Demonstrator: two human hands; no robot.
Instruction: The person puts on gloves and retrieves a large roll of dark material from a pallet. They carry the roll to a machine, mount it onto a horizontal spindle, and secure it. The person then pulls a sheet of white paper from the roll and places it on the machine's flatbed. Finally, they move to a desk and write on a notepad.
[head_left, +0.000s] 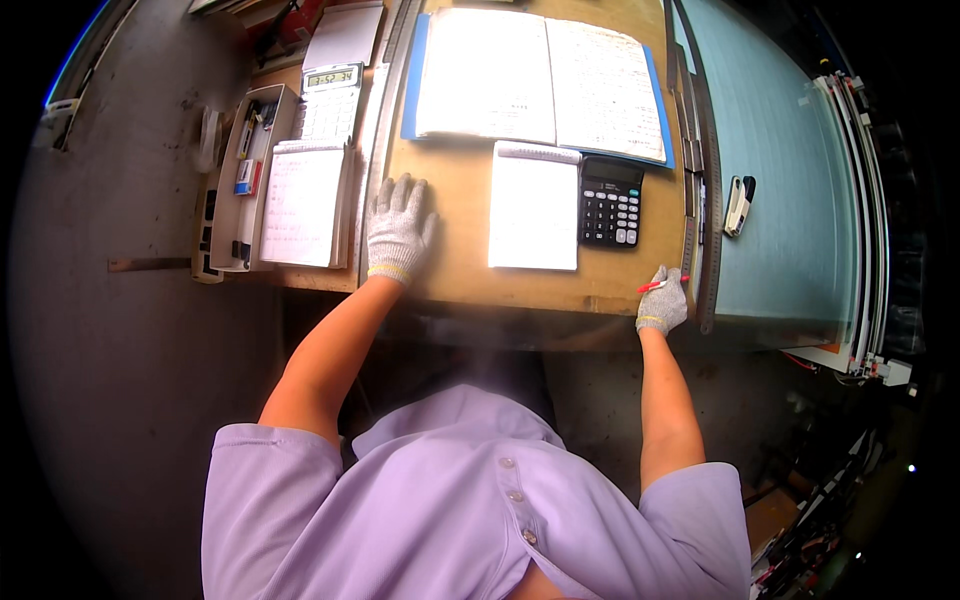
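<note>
My left hand, in a grey knit glove, lies flat on the brown tabletop with its fingers stretched toward the far side. At the table's near right corner, my gloved right hand is closed around a red pen. Between the hands lies a notepad with a blank-looking white page. A black calculator sits against the pad's right side. Beyond them an open ledger with handwritten pages rests on a blue folder.
Left of my left hand are a written notepad stack, a white calculator and a tray of pens and small boxes. To the right, a stapler lies on a blue-green glass surface, past a dark metal edge strip.
</note>
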